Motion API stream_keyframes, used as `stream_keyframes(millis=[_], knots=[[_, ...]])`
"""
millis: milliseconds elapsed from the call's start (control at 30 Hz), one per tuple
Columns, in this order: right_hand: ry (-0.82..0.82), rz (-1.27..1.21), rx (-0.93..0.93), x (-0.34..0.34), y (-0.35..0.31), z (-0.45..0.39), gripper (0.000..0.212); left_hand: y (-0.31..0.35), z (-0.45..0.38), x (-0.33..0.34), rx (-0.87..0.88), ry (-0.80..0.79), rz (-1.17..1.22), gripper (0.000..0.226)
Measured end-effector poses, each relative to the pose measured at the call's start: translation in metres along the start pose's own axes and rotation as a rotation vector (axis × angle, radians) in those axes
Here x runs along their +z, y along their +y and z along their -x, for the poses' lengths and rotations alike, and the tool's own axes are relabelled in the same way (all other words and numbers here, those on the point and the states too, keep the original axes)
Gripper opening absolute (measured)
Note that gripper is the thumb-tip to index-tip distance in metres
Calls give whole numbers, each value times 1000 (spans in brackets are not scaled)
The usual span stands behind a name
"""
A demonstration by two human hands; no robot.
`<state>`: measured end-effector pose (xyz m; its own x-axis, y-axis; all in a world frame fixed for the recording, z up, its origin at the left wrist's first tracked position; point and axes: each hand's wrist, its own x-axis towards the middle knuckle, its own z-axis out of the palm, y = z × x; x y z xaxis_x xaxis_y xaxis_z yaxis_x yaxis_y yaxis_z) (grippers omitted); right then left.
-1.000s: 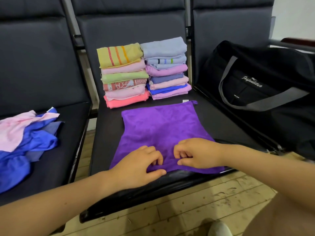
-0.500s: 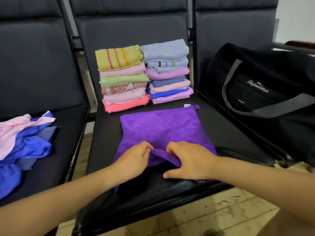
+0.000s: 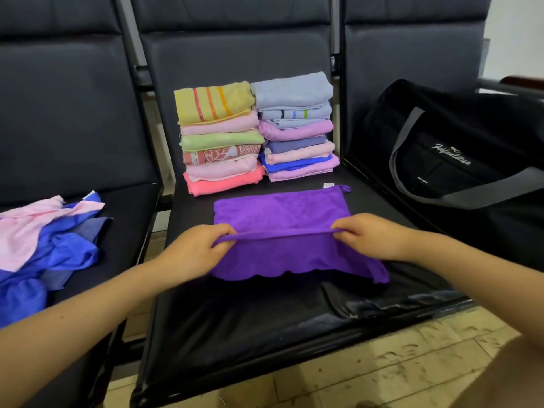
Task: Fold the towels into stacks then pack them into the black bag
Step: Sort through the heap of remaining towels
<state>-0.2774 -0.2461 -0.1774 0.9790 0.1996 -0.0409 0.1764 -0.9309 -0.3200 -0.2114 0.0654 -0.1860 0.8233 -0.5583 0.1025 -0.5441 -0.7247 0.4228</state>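
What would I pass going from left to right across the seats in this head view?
Loose pink and blue towels → left hand → purple towel → right hand → black bag.

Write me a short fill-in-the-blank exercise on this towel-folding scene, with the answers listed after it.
1. Both hands, left hand and right hand, pinch the ____ towel.
2. Behind it stand ____ stacks of folded towels.
3. The black bag sits on the seat to the ____.
4. Unfolded towels lie on the ____ seat.

Answers: purple, two, right, left
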Motion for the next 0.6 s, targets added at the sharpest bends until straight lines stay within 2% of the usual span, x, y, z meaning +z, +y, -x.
stream_keyframes(millis=[133, 200, 300, 400, 467, 600], knots=[[159, -106, 163, -7, 26, -4, 15, -6, 6, 2, -48, 33, 144, 27], [193, -189, 233, -11, 34, -5, 16, -4, 8, 3, -48, 59, 237, 37], [201, -318, 296, -15, 42, -2, 17, 3, 9, 2, -56, 105, 418, 64], [218, -411, 335, -17, 49, 0, 18, 9, 3, 4, -217, 260, 792, 36], [248, -529, 387, -17, 53, -3, 17, 10, -4, 4, -360, 329, 994, 28], [356, -667, 443, -14, 56, -23, 18, 3, -21, 7, -430, 367, 978, 23]])
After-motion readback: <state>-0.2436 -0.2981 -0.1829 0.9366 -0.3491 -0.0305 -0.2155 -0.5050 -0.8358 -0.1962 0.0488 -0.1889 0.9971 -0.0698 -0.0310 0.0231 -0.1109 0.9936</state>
